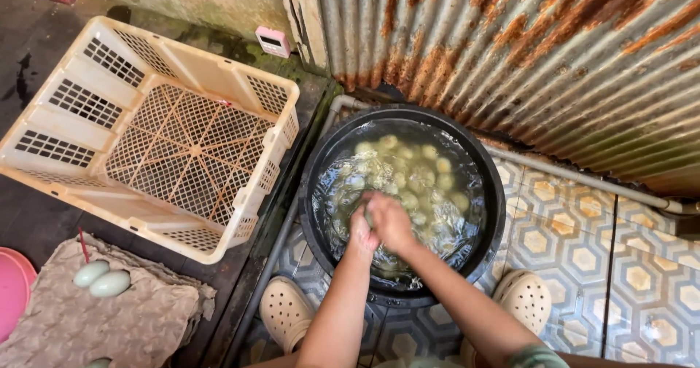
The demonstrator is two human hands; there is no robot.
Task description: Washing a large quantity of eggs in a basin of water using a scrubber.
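- Here, a head-worn camera looks straight down at a person crouching over a round black plastic basin [315,193] filled with water, near the centre of the view.
- Many pale yellowish-green eggs [419,171] lie under the water, crowded toward twelve and one o'clock inside the basin.
- The left hand [361,231] and the right hand [391,221] meet at about seven o'clock within the basin, at the water's surface, touching each other.
- Both hands are curled and pressed together around something small; a sliver of pale green shows between them, but what it is cannot be told.
- Two cream perforated rubber clogs [284,311] sit at six o'clock, one either side of the forearms, on patterned hexagon floor tiles [576,240].
- A large cream plastic lattice crate [171,131] sits at ten o'clock from the basin, tilted.
- At eight o'clock, a grey moulded pulp egg tray [138,320] holds two pale blue-green eggs [100,278] lying side by side.
- A pink plastic dish rim [11,291] shows at the far left edge, just beside the tray.
- A rusty corrugated metal sheet wall [525,47] stands from twelve to two o'clock, with a grey pipe [583,181] running along its foot.
- A small pink digital timer [272,41] rests at eleven o'clock by the wall.
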